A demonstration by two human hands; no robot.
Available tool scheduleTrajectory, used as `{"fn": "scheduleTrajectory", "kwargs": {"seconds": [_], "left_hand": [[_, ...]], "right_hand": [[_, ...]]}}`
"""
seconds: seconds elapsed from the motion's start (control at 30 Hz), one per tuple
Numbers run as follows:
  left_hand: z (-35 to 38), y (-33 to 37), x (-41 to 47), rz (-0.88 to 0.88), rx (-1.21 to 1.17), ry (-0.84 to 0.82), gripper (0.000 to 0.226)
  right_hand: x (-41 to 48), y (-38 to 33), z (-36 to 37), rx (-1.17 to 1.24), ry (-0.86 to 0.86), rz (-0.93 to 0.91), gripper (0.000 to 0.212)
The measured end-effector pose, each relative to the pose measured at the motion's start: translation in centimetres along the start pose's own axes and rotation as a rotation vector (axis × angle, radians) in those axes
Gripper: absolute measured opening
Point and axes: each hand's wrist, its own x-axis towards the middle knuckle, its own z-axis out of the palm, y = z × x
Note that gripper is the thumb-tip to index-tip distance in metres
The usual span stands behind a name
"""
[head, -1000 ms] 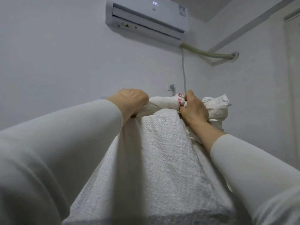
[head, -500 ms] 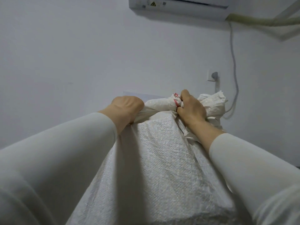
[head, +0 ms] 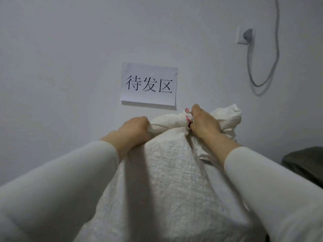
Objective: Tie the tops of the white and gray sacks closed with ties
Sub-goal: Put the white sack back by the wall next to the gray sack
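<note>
Sack: white sack (head: 167,180) is gathered at frame centre.
Left hand (head: 135,130): closed around the twisted neck (head: 167,123).
Right hand (head: 203,124): fingers clenched on the neck by red-marked tie (head: 186,117).

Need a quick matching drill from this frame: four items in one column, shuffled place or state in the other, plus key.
Items:
1. left hand
2. right hand
3. paper sign
4. dark sack

Descriptions:
A. stuck flat on the wall, black characters
B. at the right edge, low, untouched
C. clenched on the twisted neck of the white sack, away from the red marking
D. gripping the neck right at the red marking

Pairs: 1-C, 2-D, 3-A, 4-B
</note>
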Motion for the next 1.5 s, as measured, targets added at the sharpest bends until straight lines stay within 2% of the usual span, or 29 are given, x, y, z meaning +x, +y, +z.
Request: {"fn": "scheduleTrajectory", "kwargs": {"seconds": [0.07,0.1,0.13,0.2,0.27,0.53,0.67,0.8,0.87,0.97,1.07,1.1,1.17,1.23,1.27,1.3,1.37,1.43,1.5], "left_hand": [[-0.9,0.3,-0.2,-0.015,-0.303,-0.096,0.072],[-1.4,0.4,-0.6,0.008,-0.381,-0.174,0.09],[-1.7,0.4,-1.0,0.05,-0.324,-0.256,0.105],[-1.6,-0.2,-2.1,0.123,0.016,-0.369,0.116],[-0.9,-1.1,-2.6,0.187,0.185,-0.361,0.116],[1.4,-1.6,-0.9,0.213,0.206,-0.19,0.11],[0.8,-2.7,-0.5,0.254,0.196,-0.229,0.122],[0.5,-5.6,1.0,0.251,0.138,-0.315,0.12],[1.6,-6.5,1.5,0.24,0.035,-0.32,0.116],[3.4,-6.6,2.4,0.235,-0.066,-0.23,0.107],[4.2,-6.8,3.2,0.211,-0.128,-0.205,0.116],[4.4,-6.8,3.3,0.215,-0.141,-0.201,0.117],[4.6,-6.5,2.7,0.23,-0.076,-0.151,0.109],[4.9,-5.8,1.5,0.255,0.04,-0.027,0.094],[5.2,-5.5,0.8,0.273,0.057,0.039,0.087],[5.5,-5.3,0.2,0.29,0.047,0.083,0.079],[6.2,-5.7,-0.9,0.294,0.027,0.064,0.073],[7.0,-6.4,-2.0,0.289,0.054,-0.022,0.095],[7.6,-6.8,-2.8,0.319,0.127,-0.071,0.113]], "right_hand": [[0.8,-0.2,-0.1,-0.07,-0.004,-0.011,0.029],[1.0,-0.3,0.1,-0.099,-0.006,-0.01,0.028],[1.2,-0.4,0.4,-0.119,-0.009,-0.002,0.028],[1.5,-0.8,1.0,-0.147,-0.015,0.015,0.027],[1.6,-1.2,1.4,-0.153,-0.02,0.025,0.028],[0.7,0.0,1.5,-0.118,-0.069,0.094,0.02],[1.9,-1.3,0.0,-0.079,0.025,0.067,0.03],[3.6,-2.8,-0.3,-0.11,0.08,-0.006,0.03],[3.2,-2.7,1.1,-0.079,0.048,0.002,0.03],[3.0,-1.7,2.8,-0.04,-0.095,0.022,0.033],[2.8,-0.1,3.0,0.01,-0.186,-0.003,0.048],[2.3,0.2,3.1,0.028,-0.155,-0.007,0.047],[0.0,0.2,3.2,0.132,0.014,-0.009,0.043],[-3.3,-0.7,3.0,0.238,0.2,-0.028,0.052],[-5.3,-1.3,2.9,0.216,0.228,-0.056,0.058],[-7.3,-1.7,3.0,0.155,0.201,-0.102,0.062],[-10.4,-1.9,3.9,0.057,0.022,-0.188,0.074],[-11.7,-1.2,5.2,0.064,-0.155,-0.18,0.084],[-11.2,-0.6,5.8,0.076,-0.229,-0.105,0.082]]}}
